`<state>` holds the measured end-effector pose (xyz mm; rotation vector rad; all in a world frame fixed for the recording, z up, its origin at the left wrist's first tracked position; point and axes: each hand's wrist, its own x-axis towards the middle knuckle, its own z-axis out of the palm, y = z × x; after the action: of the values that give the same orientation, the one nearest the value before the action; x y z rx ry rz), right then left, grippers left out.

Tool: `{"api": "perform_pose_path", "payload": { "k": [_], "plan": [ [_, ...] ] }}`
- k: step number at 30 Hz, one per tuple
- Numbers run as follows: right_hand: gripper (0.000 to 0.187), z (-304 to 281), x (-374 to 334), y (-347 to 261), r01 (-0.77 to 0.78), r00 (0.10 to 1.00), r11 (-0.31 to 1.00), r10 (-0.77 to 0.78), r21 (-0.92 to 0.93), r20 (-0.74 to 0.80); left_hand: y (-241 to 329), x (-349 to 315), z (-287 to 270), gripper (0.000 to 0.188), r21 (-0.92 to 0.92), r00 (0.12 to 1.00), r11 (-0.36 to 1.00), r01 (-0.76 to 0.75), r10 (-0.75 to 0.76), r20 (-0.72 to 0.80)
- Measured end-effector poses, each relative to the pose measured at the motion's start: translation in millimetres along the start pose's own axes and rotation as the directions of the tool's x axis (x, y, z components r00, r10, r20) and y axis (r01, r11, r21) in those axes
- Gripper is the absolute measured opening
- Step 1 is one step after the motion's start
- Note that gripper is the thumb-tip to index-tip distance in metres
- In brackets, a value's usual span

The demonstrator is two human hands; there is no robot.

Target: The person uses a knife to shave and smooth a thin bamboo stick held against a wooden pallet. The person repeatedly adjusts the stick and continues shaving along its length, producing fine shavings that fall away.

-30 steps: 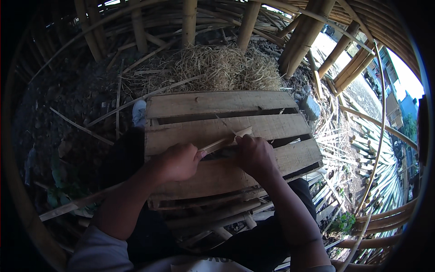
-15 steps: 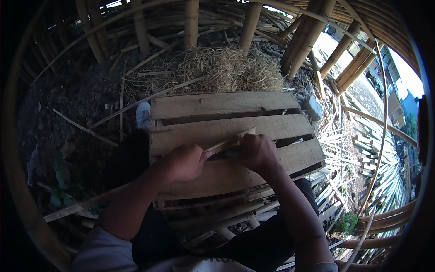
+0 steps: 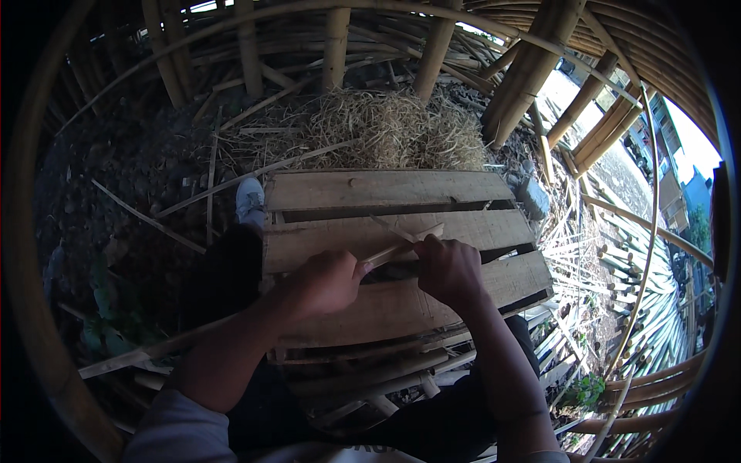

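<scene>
My left hand is closed around a pale bamboo strip, its thumb lying along it. The strip slants up to the right over the slatted wooden table, and its end shows just past my right hand. That hand is closed too, with a thin, pointed, blade-like piece sticking out of it to the upper left, across the strip. Its handle, if any, is hidden in the fist. Beyond my left forearm, a long pale length lines up with the strip; whether they join is hidden.
Curly shavings are heaped behind the table. A grey block lies by its right far corner. Cut bamboo poles are stacked at the right. Thick bamboo posts stand around. My shoe is at the table's left side.
The blade-like piece has swung into view, now pointing up-left across the strip. My right hand has turned slightly on the strip. The whole view has shifted a little.
</scene>
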<state>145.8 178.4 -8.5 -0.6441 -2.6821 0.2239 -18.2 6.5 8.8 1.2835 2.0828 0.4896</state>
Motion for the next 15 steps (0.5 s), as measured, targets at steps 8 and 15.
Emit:
{"api": "perform_pose_path", "payload": {
  "k": [8,15],
  "plan": [
    [0.039,-4.8,-0.9,7.2,-0.315,0.948,0.854,0.269,0.413,0.167,14.1,-23.8,18.9,0.038,0.168,0.923,0.981,-0.095,0.150,-0.354],
    [0.046,-29.3,15.0,38.5,-0.700,0.714,0.560,0.568,0.444,0.410,24.0,-27.6,23.8,0.035,0.185,0.948,0.982,-0.034,0.090,-0.304]
  ]
}}
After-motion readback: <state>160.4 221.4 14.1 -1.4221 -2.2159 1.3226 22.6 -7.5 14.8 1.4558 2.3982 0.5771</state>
